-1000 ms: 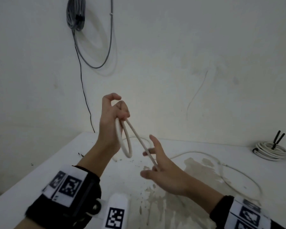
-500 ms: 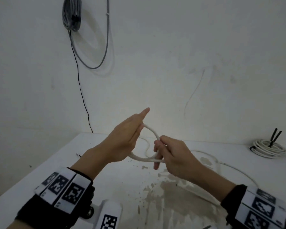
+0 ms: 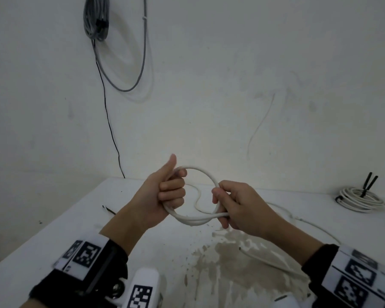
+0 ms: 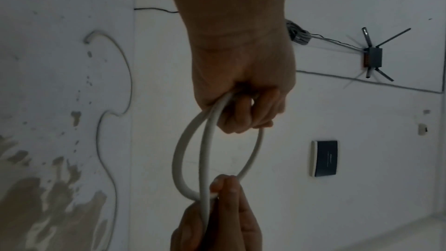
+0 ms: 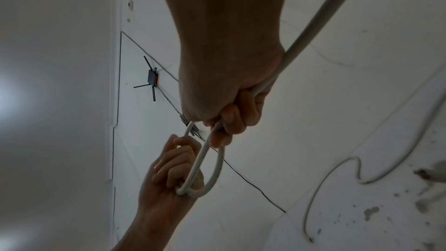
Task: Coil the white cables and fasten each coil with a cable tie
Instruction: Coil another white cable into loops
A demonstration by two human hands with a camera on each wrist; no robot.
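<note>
My left hand [image 3: 165, 194] had its fingers curled round one side of the white cable [image 3: 193, 220], thumb sticking up. My right hand [image 3: 238, 206] gripped the opposite side, holding a round loop above the table [image 3: 53, 236]. The loose end trailed across the tabletop. A finished coil [image 3: 358, 200] lay far right.

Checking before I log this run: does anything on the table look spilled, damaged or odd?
Yes: a brownish blotchy stain with small specks spreads over the white table below the hands, like a dried spill or worn paint.
</note>
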